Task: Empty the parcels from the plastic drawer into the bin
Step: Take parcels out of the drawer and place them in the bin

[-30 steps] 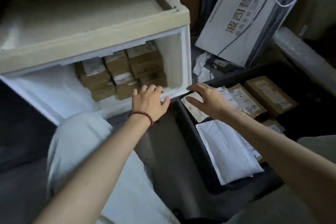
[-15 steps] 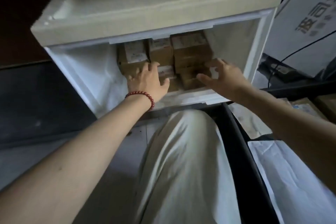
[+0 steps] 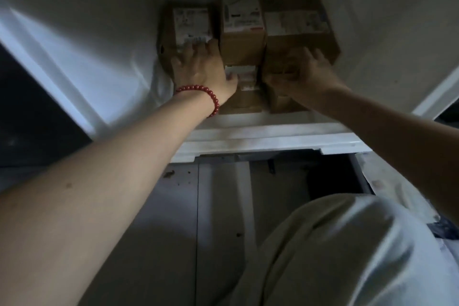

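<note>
Parcels [image 3: 242,40] sit stacked at the back of the drawer [image 3: 248,136], the left hand [image 3: 201,69] spread flat on them and the right hand [image 3: 305,74] too blurred to tell its grip, so an uneven pull could topple the stack.

Both arms are stretching forward, bare and nearly straight. The left arm [image 3: 111,181] is running up from the lower left, its wrist wearing a red bead bracelet [image 3: 207,97]. The left hand [image 3: 201,67] is lying palm-down, fingers straight and spread against the left parcel [image 3: 188,25], thumb pointing right. The right arm [image 3: 385,131] is coming in from the right edge. The right hand [image 3: 303,74] is lying against the right parcel [image 3: 298,30], thumb pointing left; blur is hiding whether its fingers are gripping.
</note>
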{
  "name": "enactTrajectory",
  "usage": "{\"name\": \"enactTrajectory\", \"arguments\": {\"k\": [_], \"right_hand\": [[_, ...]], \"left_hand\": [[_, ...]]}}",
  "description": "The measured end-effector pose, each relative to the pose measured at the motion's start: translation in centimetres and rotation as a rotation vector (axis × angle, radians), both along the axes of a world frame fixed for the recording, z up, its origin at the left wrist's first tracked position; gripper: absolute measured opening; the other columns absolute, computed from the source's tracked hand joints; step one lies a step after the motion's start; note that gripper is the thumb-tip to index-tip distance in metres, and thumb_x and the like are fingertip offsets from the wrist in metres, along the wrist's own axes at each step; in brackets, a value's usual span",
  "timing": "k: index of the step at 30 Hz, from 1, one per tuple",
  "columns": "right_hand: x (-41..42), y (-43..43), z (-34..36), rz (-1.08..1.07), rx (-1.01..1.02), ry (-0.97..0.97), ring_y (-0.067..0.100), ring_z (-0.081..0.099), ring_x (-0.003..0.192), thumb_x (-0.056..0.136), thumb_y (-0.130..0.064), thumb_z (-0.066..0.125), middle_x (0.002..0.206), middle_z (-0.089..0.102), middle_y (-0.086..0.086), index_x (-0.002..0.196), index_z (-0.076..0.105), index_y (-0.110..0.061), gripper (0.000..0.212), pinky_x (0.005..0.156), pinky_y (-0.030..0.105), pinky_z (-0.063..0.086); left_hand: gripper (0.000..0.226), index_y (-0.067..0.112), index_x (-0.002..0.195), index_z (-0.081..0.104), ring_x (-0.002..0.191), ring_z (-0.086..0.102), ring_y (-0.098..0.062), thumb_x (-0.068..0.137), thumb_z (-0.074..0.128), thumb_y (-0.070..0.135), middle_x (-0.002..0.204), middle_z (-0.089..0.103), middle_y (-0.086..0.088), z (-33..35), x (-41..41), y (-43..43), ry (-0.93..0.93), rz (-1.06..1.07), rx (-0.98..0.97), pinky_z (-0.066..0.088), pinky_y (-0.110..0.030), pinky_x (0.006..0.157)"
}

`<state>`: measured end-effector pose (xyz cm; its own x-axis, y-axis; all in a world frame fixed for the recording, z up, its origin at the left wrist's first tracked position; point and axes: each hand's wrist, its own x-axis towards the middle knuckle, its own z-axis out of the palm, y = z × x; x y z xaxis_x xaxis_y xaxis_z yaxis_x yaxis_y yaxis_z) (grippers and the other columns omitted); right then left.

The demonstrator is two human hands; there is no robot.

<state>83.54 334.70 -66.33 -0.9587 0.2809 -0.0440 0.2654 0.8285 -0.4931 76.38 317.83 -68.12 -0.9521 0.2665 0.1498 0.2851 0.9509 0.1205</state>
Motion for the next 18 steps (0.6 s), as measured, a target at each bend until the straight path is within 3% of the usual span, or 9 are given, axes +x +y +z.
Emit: {"name": "enactTrajectory", "arguments": {"k": [7,11,14,16,18], "right_hand": [[-6.3,-0.9,-0.9,0.000,0.073,-0.012,0.035,0.026,0.139,0.086,-0.054,0.061,0.152,0.028,0.012,0.148,0.029,-0.019,0.078,0.115,0.049,0.023],[-7.6,-1.6,-0.9,-0.029,0.028,-0.026,0.031,0.022,0.143,0.086,-0.051,0.062,0.155,0.027,0.009,0.149,0.027,-0.017,0.080,0.118,0.052,0.015],[-7.5,-1.8,-0.8,-0.018,-0.184,0.066,0.028,0.034,0.139,0.088,-0.042,0.064,0.148,0.041,0.007,0.146,0.029,-0.015,0.073,0.116,0.050,0.024],[-7.1,-2.0,-0.4,-0.033,-0.301,0.120,0.025,0.046,0.129,0.089,-0.038,0.064,0.140,0.049,0.005,0.141,0.032,-0.015,0.064,0.111,0.042,0.035],[-6.4,-2.2,-0.1,-0.036,-0.376,0.141,0.021,0.052,0.122,0.090,-0.036,0.064,0.136,0.053,0.003,0.138,0.035,-0.015,0.061,0.101,0.032,0.044]], "left_hand": [[0.077,0.014,0.147,0.026,0.141,0.019,-0.031,0.087,0.055,0.052,0.152,0.028,-0.009,-1.6,-4.1,1.3,-0.045,-0.058,0.118,0.019,-0.050,0.113],[0.070,0.016,0.141,0.035,0.139,0.022,-0.027,0.086,0.055,0.055,0.148,0.035,-0.006,-1.9,-4.8,1.6,-0.034,-0.044,0.208,0.018,-0.048,0.113],[0.062,0.018,0.136,0.038,0.136,0.027,-0.026,0.087,0.054,0.051,0.142,0.042,-0.005,-1.8,-4.5,1.8,-0.028,-0.005,0.351,0.023,-0.047,0.110],[0.057,0.017,0.135,0.038,0.130,0.039,-0.026,0.088,0.055,0.043,0.136,0.048,-0.004,-1.4,-4.2,2.1,-0.081,-0.021,0.556,0.031,-0.045,0.108],[0.054,0.014,0.135,0.037,0.117,0.050,-0.019,0.089,0.059,0.035,0.130,0.052,-0.003,-0.9,-3.4,2.2,-0.157,-0.053,0.758,0.041,-0.033,0.098]]}}
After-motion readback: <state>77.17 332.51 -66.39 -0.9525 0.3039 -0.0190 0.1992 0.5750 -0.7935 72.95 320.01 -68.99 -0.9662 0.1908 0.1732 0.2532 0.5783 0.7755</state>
